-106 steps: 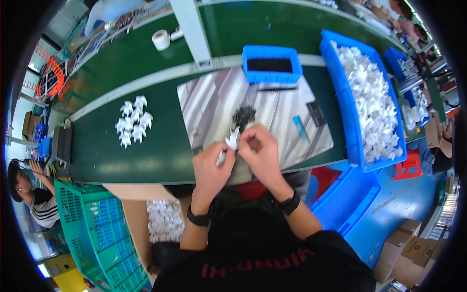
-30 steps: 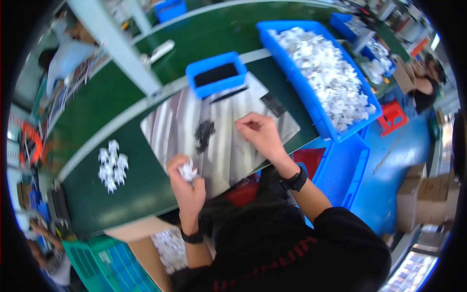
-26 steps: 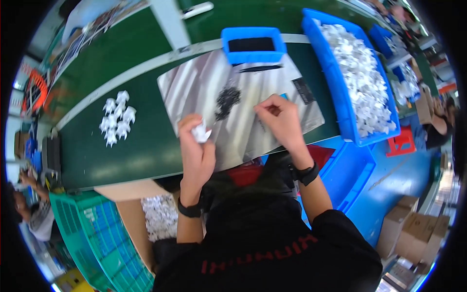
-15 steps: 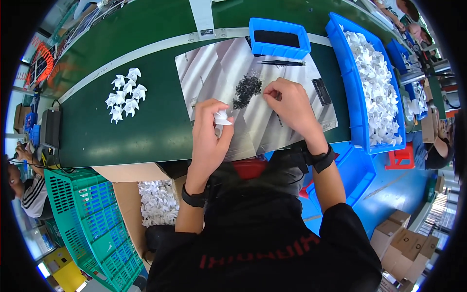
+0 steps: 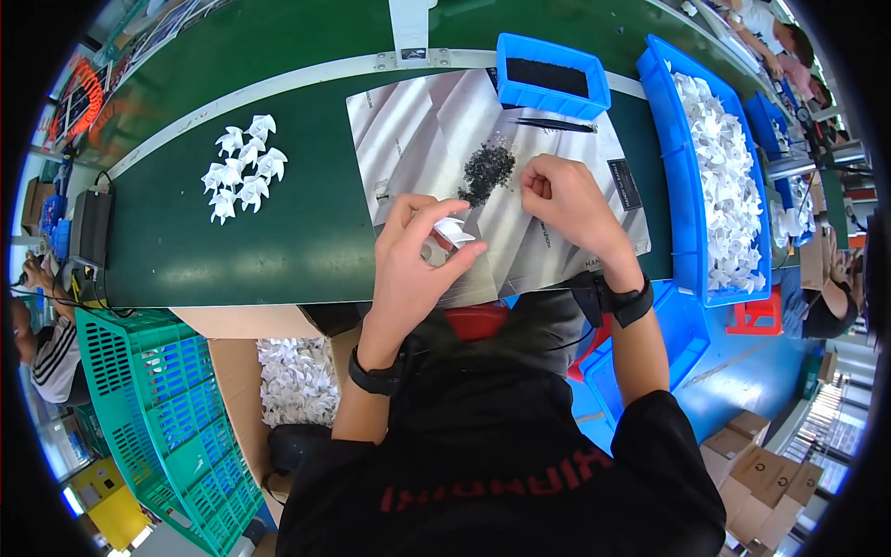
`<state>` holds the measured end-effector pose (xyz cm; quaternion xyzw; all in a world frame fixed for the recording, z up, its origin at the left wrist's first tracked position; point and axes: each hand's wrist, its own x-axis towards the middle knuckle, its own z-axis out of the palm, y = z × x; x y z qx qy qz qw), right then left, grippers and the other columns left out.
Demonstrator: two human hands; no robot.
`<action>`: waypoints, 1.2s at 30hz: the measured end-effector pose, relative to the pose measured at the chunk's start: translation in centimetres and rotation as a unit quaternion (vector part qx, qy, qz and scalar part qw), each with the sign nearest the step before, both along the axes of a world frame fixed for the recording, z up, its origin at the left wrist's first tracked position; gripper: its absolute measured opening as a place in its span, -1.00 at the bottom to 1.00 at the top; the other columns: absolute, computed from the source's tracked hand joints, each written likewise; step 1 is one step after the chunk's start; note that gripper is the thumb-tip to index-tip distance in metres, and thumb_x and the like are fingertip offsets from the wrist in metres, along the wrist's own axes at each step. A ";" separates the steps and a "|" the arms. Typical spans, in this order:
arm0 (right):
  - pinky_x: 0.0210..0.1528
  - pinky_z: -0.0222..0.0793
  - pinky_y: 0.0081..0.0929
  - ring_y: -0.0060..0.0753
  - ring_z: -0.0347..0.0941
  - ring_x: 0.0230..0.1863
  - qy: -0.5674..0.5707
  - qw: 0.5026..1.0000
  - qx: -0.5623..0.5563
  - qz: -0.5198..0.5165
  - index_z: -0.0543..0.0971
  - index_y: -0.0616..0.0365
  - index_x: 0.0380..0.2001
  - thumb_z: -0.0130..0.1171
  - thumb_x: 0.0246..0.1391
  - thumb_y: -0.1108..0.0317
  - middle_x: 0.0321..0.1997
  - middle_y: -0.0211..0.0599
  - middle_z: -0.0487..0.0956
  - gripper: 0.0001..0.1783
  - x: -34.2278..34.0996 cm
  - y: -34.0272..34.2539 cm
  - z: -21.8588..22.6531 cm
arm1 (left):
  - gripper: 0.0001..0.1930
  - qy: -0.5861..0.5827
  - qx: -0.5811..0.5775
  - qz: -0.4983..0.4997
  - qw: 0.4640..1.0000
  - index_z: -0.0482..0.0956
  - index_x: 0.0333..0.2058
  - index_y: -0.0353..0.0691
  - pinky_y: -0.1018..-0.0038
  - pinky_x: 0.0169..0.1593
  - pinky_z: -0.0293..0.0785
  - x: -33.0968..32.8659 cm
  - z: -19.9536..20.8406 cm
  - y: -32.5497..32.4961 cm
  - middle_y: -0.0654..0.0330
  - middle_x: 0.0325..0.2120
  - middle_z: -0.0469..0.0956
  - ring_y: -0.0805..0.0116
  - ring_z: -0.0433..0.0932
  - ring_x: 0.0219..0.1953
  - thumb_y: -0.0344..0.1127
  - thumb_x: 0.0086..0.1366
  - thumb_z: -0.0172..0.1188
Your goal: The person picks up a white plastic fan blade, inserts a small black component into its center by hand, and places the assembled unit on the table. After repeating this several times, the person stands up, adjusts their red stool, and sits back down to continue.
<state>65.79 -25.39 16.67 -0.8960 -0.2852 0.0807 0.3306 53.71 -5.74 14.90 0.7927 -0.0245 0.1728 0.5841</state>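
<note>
My left hand point(image 5: 413, 255) holds a small white plastic part point(image 5: 452, 230) between thumb and fingers, above a shiny silver sheet point(image 5: 418, 130) on the green table. My right hand point(image 5: 564, 200) rests on the sheet with its fingers curled, next to a small heap of tiny black pieces point(image 5: 486, 170); whether it pinches one is hidden. A cluster of several finished white parts point(image 5: 243, 174) lies on the green surface to the left.
A small blue tray of black pieces point(image 5: 550, 80) and tweezers point(image 5: 555, 123) lie at the sheet's far edge. A long blue bin of white parts point(image 5: 719, 176) stands right. A green crate point(image 5: 148, 408) and a carton of white parts point(image 5: 295, 379) sit lower left. Other people work at both sides.
My left hand stayed over the sheet with the white part. My right hand moved from the black heap slightly right and toward me.
</note>
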 end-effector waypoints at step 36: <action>-0.52 0.18 -0.69 -0.74 0.23 -0.55 0.042 0.948 0.303 -0.087 0.52 0.26 -0.45 0.21 -0.03 0.65 -0.53 -0.49 0.34 -0.91 -8.3 5.5 -2.1 | -0.41 0.039 0.145 0.024 0.988 0.51 0.06 -0.09 0.26 -0.30 0.53 0.4 -0.7 -0.8 -0.01 -0.35 0.63 0.00 0.62 -0.37 -0.45 -0.02 0.38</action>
